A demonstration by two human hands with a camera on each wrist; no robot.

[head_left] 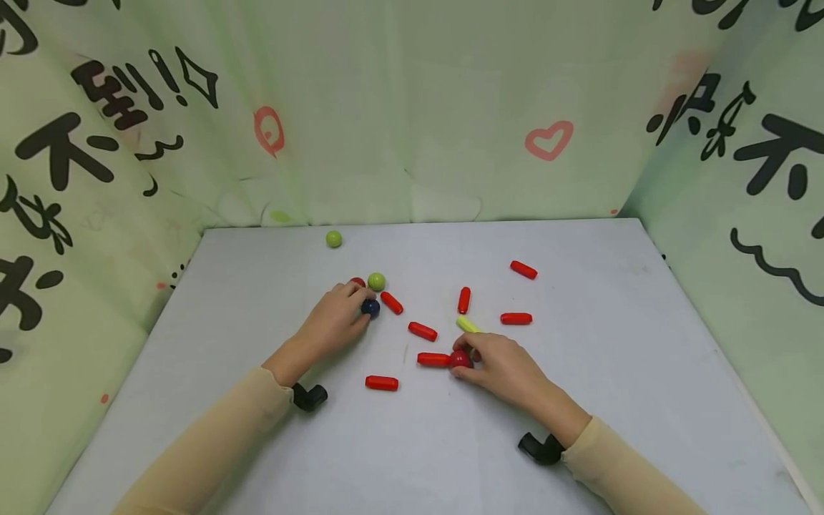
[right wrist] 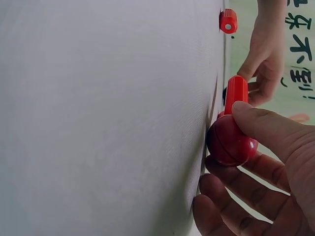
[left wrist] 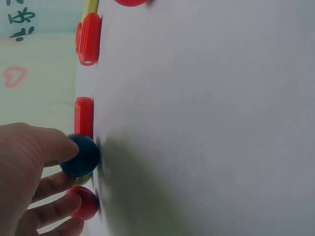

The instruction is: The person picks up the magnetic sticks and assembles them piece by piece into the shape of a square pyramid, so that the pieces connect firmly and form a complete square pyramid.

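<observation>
My left hand (head_left: 331, 318) grips a dark blue ball (head_left: 370, 308) at the left of the table, its thumb on the near side in the left wrist view. Close to those fingers lie a red ball (left wrist: 85, 202) and a green ball (head_left: 376, 282). A short red rod (head_left: 391, 302) lies just right of the blue ball. Nearer the middle, my right hand (head_left: 505, 365) pinches another red ball (right wrist: 229, 142) between thumb and fingers. A red rod (head_left: 433, 360) points left from that ball and meets it; whether they are joined I cannot tell.
Several more red rods lie about the white table (head_left: 412, 458), among them one at the far right (head_left: 523, 270) and one near the front (head_left: 382, 383). A yellow-green rod (head_left: 468, 325) lies beyond the right hand. Another green ball (head_left: 333, 239) sits by the back edge.
</observation>
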